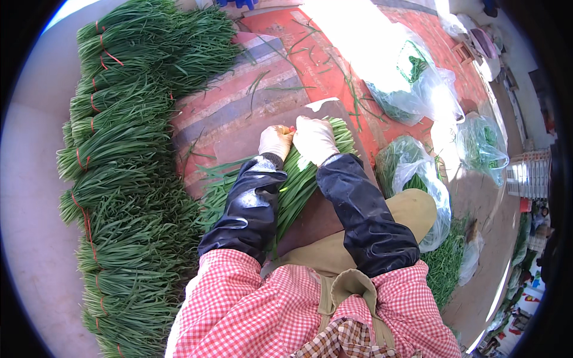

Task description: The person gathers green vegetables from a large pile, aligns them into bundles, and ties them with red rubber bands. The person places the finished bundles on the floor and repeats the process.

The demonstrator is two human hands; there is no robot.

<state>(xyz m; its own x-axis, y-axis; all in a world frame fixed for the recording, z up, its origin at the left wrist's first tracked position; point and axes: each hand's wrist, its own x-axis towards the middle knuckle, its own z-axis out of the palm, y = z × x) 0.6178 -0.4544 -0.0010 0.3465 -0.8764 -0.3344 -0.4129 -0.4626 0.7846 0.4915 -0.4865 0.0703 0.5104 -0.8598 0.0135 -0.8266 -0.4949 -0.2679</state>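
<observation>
A bunch of green chive-like leaves (297,179) lies on a brown board (313,223) before me, its pale cut stems pointing up and right. Both my hands wear light gloves and meet over the bunch near the stem end. A bit of red tie (292,129) shows between them. My left hand (276,141) pinches at that tie with bent fingers. Closed beside it, my right hand (315,139) rests against the stems, its fingertips at the tie and partly hidden. How the tie runs under the hands cannot be seen.
Tied bunches (121,201) are stacked along a pale wall (40,201) at left. Loose leaves (309,49) litter the red sheet (322,76). Plastic bags of greens (421,179) stand at right, near a loose green heap (441,273). White crates (530,174) are stacked at far right.
</observation>
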